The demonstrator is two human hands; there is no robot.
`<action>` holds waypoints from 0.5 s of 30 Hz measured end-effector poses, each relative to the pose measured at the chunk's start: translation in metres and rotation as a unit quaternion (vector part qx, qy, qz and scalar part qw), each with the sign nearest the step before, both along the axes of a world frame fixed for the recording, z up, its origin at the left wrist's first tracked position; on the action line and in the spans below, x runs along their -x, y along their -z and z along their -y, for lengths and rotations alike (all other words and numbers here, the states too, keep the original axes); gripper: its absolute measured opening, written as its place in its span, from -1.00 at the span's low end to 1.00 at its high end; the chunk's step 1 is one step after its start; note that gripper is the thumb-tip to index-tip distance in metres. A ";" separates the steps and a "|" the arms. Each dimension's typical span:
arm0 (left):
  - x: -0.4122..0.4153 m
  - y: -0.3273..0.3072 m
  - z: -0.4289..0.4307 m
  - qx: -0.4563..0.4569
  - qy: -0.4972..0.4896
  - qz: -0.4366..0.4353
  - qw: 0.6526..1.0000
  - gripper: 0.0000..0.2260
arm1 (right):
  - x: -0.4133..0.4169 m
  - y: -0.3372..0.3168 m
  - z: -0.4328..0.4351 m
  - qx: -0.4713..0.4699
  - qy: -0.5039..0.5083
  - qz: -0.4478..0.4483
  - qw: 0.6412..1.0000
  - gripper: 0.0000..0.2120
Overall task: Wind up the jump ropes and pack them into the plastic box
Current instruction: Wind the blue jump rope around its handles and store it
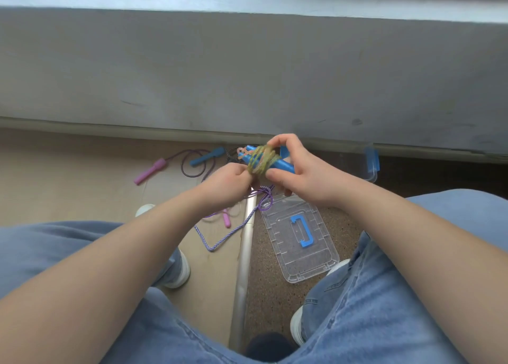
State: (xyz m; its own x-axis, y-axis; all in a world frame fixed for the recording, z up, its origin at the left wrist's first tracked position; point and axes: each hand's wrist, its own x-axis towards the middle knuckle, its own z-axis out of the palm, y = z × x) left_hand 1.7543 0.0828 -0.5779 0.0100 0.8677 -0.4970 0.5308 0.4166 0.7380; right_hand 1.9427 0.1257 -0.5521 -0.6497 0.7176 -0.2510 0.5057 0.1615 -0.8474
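Note:
Both hands hold a jump rope with blue handles (280, 164) in the air; its green-yellow cord (261, 161) is coiled around the handles. My right hand (299, 171) grips the handles and the coil from the right. My left hand (228, 182) pinches the cord at the coil's lower left. On the floor lie a rope with a pink handle (151, 171) and a teal handle (207, 156), and a purple-white braided rope (228, 233) with a small pink handle (226, 220). The clear plastic box (371, 161) with blue clasps is mostly hidden behind my right hand.
The clear lid (316, 264) with a blue handle lies flat on the speckled brown floor between my feet. A metal strip (243, 267) divides it from the beige floor. A grey wall (247, 69) stands close ahead. My jeans-clad knees frame the view.

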 end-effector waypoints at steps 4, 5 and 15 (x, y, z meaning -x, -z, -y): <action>0.011 -0.020 0.000 -0.063 0.152 -0.124 0.979 -0.66 | -0.002 0.001 -0.010 0.018 0.020 0.015 1.000 -0.63; 0.013 -0.025 0.001 -0.103 0.206 -0.171 0.958 -0.67 | -0.002 0.001 -0.010 0.017 0.017 0.021 0.999 -0.63; 0.030 -0.059 -0.013 -0.419 0.271 -0.237 0.834 -0.57 | 0.003 -0.005 0.006 0.015 -0.121 0.067 0.990 -0.50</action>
State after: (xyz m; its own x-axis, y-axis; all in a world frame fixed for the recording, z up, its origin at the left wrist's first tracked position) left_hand 1.7244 0.0955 -0.5189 0.4875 0.8446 0.2213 0.7886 -0.5347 0.3036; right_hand 1.9393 0.1202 -0.5475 -0.7613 0.5359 -0.3649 0.5634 0.2683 -0.7814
